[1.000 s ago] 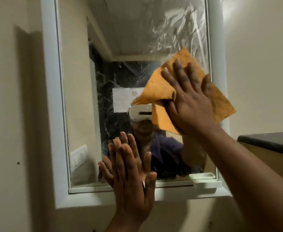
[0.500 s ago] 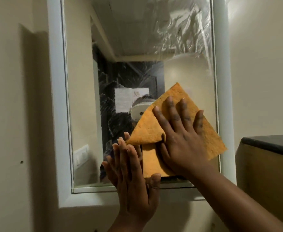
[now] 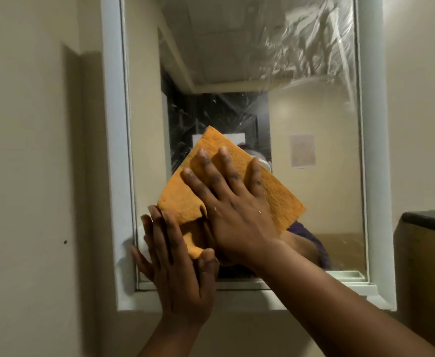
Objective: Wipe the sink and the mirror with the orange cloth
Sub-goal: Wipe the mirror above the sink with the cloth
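I see right hand [image 3: 233, 215] flat, fingers straight, pressing cloth [image 3: 275, 194] on mirror [image 3: 314, 202] for wiping contact; left hand [image 3: 177, 266] flat, released, bracing at lower left frame [image 3: 113, 150].

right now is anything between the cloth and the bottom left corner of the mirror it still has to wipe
Yes: the left hand lies flat on the mirror at its lower left, right beside the orange cloth that the right hand presses on.

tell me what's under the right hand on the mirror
The orange cloth, pressed flat on the mirror glass by the right hand. The glass beneath it is covered, so its cleanliness cannot be seen.
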Available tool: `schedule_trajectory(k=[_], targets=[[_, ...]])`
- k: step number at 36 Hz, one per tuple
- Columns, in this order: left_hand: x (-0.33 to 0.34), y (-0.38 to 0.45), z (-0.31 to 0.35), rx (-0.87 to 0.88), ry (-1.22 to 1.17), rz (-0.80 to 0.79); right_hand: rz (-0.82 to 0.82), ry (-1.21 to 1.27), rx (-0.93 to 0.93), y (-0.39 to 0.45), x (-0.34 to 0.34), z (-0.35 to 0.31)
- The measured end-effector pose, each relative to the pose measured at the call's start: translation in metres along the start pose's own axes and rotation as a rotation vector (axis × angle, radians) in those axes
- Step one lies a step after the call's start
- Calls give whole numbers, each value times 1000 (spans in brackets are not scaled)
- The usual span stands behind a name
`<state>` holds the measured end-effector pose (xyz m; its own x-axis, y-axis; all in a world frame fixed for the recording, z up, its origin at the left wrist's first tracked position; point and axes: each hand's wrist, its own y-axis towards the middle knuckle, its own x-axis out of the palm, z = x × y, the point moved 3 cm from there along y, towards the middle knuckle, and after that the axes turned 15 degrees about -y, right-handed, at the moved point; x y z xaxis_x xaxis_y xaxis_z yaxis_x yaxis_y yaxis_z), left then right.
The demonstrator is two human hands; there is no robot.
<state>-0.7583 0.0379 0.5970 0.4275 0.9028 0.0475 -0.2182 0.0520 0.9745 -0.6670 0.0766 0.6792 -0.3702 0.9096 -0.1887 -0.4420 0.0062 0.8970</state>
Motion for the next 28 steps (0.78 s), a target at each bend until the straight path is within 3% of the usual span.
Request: schedule_trajectory(k=[9,16,24,28], targets=[[-19,55,-12,-112,80,112,-15,-13,1,58,-6,2],[-27,93,-12,-178,-14,108,-14,-41,16,75,-12,14],[-31,107,-16,-140,-18,48,54,-69,309,63,-18,66],[-27,111,-14,-145,0,58,31,-83,359,53,-19,77]])
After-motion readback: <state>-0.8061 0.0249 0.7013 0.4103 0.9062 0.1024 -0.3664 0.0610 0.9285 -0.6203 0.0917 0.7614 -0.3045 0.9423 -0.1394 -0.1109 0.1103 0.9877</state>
